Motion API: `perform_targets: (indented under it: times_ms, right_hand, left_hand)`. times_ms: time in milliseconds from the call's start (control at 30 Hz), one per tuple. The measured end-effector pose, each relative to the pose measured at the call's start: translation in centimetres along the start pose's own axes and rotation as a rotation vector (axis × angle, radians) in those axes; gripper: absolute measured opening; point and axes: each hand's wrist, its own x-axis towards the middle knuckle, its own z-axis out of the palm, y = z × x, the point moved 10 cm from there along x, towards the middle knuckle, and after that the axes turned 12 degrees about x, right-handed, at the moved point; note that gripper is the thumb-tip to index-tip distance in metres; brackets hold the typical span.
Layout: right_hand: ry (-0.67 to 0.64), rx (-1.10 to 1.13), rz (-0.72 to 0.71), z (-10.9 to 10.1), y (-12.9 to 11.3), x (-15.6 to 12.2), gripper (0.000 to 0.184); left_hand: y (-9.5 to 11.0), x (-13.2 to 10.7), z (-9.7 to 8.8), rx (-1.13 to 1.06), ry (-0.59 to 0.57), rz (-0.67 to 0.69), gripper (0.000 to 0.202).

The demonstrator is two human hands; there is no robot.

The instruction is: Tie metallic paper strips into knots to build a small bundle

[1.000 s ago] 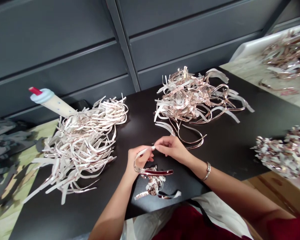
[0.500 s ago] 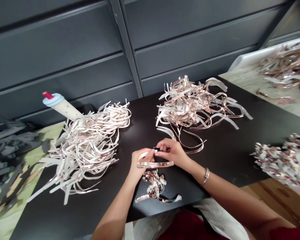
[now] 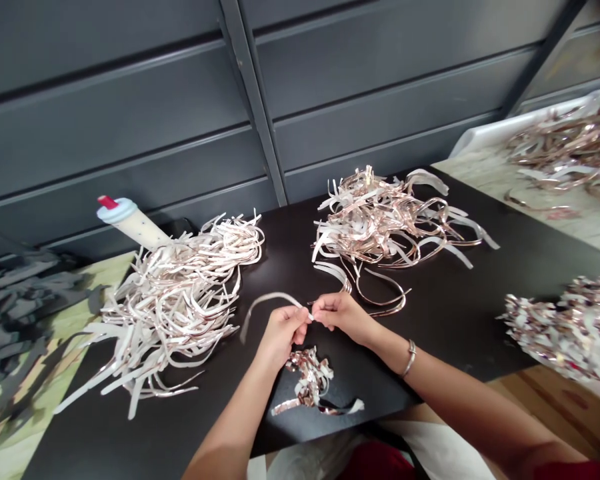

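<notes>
My left hand (image 3: 286,331) is closed on a narrow strip (image 3: 270,297), pale on the side that shows, whose free end arcs out to the left over the table. Fingertip to fingertip with it, my right hand (image 3: 341,315) pinches at the strip's other end; the exact spot is covered by the fingers. Just below both hands lies a small heap of crumpled rose-gold and white scraps (image 3: 311,380). Left of my hands spreads a pile of whitish strips (image 3: 180,293). Beyond my right hand sits a tangle of shiny rose-gold strips (image 3: 380,223).
The black table (image 3: 190,440) ends at a grey panelled wall (image 3: 180,93). A tumbler (image 3: 137,223) with a red-topped lid leans behind the left pile. Shiny scraps (image 3: 570,327) are heaped at the right edge. Dark strips (image 3: 25,307) lie on a surface at the far left.
The strip, looped in front of my hands before, now swings out to the left. My hands have come together at the fingertips.
</notes>
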Motion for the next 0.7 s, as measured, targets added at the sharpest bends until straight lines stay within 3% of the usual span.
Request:
perform_targets:
  times_ms: [167,333,400,533,700]
  right_hand:
    - [-0.024,0.059,0.02,0.6,0.1,-0.1,0.029]
    - [-0.204,0.242,0.135,1.4,0.9,-0.3,0.034]
    - [-0.259,0.289,0.174,1.7,1.2,-0.5,0.035]
    - [-0.187,0.236,0.122,1.2,0.9,-0.3,0.032]
    - [-0.134,0.11,0.088,0.9,0.6,-0.2,0.032]
  left_hand:
    - [1.9,-0.7,0.7,0.113,-0.086,0.127,0.036]
    - [3.0,-1.2,1.2,0.283,-0.193,0.168,0.029]
    - [3.7,-1.3,0.9,0.311,-0.161,0.216,0.032]
    - [4.2,-1.2,0.2,0.298,-0.091,0.266,0.042]
    - [2.6,-0.8,0.5,0.327,-0.09,0.189,0.036]
